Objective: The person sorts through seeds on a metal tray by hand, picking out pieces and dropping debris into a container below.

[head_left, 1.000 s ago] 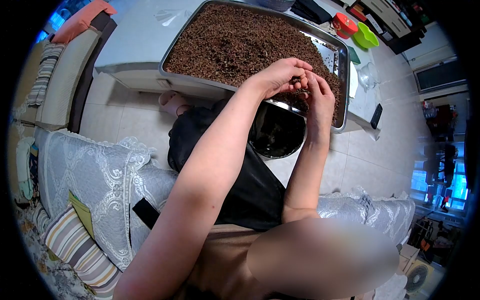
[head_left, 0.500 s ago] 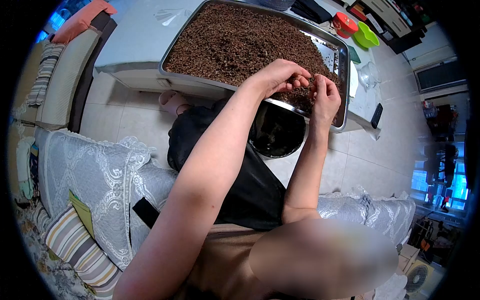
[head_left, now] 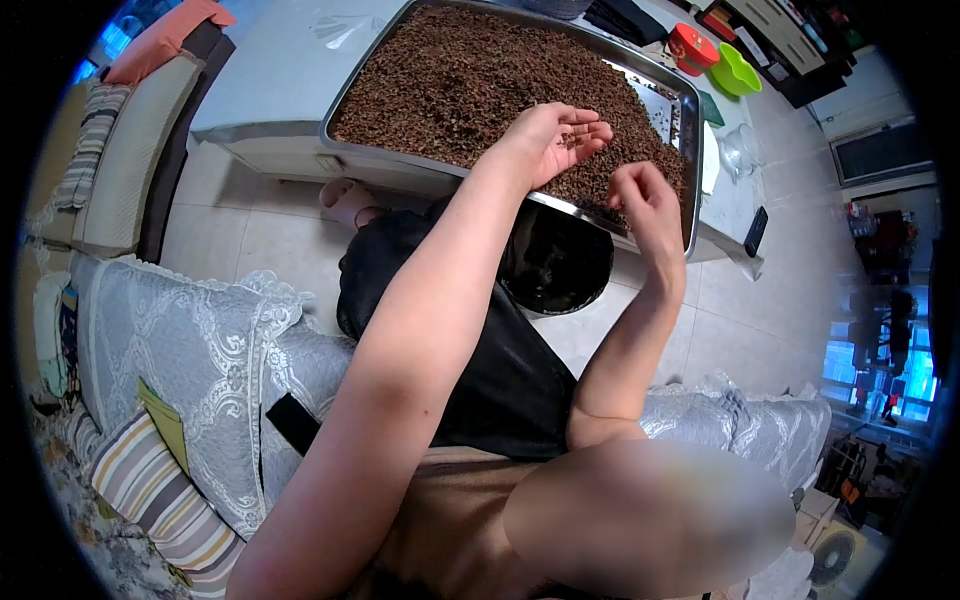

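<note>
A big metal tray (head_left: 400, 150) holds a wide heap of small reddish-brown dried bits (head_left: 490, 75). My left hand (head_left: 560, 145) is over the heap near the tray's front edge, palm turned up and fingers loosely cupped. A few brown bits lie in it against the fingers. To its right, my right hand (head_left: 648, 200) is closed above the heap's right part, fingertips bent in toward the thumb. Whatever is between those fingertips is hidden. Below the tray's front edge, between my legs, stands a black-lined bin (head_left: 560, 262).
The tray rests on a white table (head_left: 260, 90). Beyond its right corner are a red round box (head_left: 692, 50), a lime-green bowl (head_left: 735, 70), a clear jar (head_left: 740, 150) and a black remote (head_left: 755, 230). A lace-covered sofa (head_left: 190, 340) is around me.
My hands have come apart. The left has moved slightly up and turned its palm more upward; the right has drawn back to the right and down, its fingers curling in.
</note>
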Demonstrator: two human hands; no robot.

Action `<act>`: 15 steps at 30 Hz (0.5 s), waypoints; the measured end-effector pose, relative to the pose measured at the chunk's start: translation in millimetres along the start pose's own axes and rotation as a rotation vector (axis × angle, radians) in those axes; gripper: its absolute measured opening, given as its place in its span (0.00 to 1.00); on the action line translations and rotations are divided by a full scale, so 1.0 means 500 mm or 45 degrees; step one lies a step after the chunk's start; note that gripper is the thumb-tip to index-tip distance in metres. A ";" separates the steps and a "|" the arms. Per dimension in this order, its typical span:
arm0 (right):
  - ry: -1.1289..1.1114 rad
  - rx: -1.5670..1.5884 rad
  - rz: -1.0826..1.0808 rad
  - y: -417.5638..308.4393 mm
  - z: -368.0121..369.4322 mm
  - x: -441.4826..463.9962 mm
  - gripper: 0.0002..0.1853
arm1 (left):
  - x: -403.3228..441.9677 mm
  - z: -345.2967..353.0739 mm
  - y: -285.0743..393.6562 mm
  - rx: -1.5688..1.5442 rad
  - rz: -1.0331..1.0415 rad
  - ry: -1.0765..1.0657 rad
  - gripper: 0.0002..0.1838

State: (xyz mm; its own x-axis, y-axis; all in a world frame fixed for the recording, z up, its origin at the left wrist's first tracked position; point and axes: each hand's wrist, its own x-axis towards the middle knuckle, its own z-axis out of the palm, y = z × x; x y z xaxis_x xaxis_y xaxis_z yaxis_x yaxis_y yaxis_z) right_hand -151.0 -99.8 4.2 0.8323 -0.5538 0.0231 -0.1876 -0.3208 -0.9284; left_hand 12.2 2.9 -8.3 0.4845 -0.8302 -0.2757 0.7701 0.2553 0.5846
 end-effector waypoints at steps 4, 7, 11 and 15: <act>-0.331 -0.490 -0.101 -0.009 -0.028 -0.038 0.06 | -0.006 0.004 -0.008 -0.184 -0.055 -0.079 0.26; -0.168 -0.315 -0.018 -0.008 -0.028 -0.030 0.07 | -0.004 -0.003 -0.006 -0.145 -0.093 -0.166 0.29; 0.222 -0.144 -0.193 0.006 -0.001 0.003 0.08 | -0.004 0.001 -0.009 -0.059 -0.153 -0.229 0.31; 0.420 -0.390 -0.435 -0.015 0.064 0.008 0.09 | 0.005 0.005 -0.018 0.033 -0.186 -0.120 0.32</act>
State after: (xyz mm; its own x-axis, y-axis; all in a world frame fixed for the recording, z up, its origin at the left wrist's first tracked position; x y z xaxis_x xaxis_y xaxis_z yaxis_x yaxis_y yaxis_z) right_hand -129.3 -74.9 -0.6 0.6743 -0.5747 0.4638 -0.1201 -0.7050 -0.6990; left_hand 5.6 -2.8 -12.5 0.3258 -0.9007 -0.2873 0.8181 0.1163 0.5631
